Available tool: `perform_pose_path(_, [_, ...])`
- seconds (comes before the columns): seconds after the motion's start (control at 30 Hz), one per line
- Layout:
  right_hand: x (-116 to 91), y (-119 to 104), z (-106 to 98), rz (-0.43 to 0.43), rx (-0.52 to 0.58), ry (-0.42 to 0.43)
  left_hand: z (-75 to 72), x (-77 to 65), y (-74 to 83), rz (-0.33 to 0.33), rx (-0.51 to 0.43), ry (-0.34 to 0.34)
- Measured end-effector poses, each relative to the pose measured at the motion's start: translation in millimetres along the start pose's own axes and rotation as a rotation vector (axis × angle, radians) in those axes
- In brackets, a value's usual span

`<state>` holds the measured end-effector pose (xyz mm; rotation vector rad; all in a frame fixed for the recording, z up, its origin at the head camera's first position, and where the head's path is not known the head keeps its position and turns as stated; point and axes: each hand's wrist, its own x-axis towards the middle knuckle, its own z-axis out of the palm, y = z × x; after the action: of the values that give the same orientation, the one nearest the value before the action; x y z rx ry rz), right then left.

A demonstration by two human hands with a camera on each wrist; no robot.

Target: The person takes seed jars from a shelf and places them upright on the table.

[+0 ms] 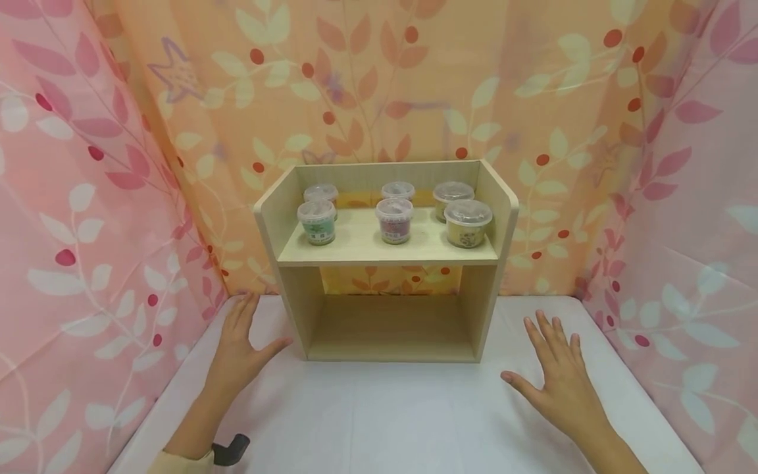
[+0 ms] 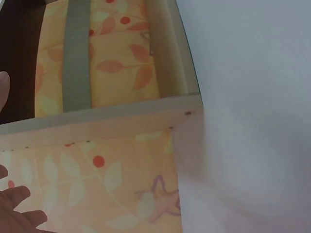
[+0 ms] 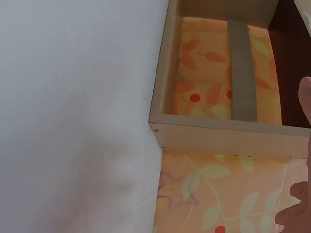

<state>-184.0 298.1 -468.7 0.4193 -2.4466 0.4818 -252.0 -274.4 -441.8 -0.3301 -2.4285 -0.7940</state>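
A pale wooden two-tier shelf [image 1: 387, 254] stands on the white table. Lidded tubs sit on its upper board in three pairs, one behind the other: a green-labelled tub [image 1: 318, 224] in front at left, a red-labelled tub [image 1: 395, 222] in the middle, a wider yellowish tub [image 1: 468, 225] at right. My left hand [image 1: 239, 349] is spread beside the shelf's left side, thumb toward it, holding nothing. To the right of the shelf, my right hand [image 1: 556, 385] is likewise spread with fingers apart. Both wrist views show the shelf's side panel and a few fingertips.
Orange leaf-patterned cloth [image 1: 379, 79] hangs behind the shelf, with pink patterned cloth [image 1: 77, 230] on both sides. The shelf's lower compartment [image 1: 391, 322] has an open front. A black strap piece [image 1: 231, 451] sits at the left wrist. White tabletop [image 1: 391, 415] extends in front.
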Motion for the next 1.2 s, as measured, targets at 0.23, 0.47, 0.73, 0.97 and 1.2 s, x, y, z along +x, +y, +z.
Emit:
perform_pose_path(0.23, [6,-13,1,0.0,0.062,0.025,13.1,9.6,7.1,-0.057,-0.14,0.05])
perform_pose_path(0.47, [10,-23,2,0.001,0.078,0.034,26.6,13.2,8.4,-0.136,-0.257,0.088])
perform_pose_path(0.73, [19,-36,-1,-0.039,0.123,0.09,35.6,17.6,10.9,-0.171,-0.378,0.119])
perform_pose_path(0.97, [27,-49,-7,-0.073,0.184,0.123,45.4,11.8,10.9,-0.216,-0.461,0.11])
perform_pose_path(1.2, [34,-61,-17,-0.047,0.251,0.155,56.5,12.8,9.5,-0.228,-0.541,0.115])
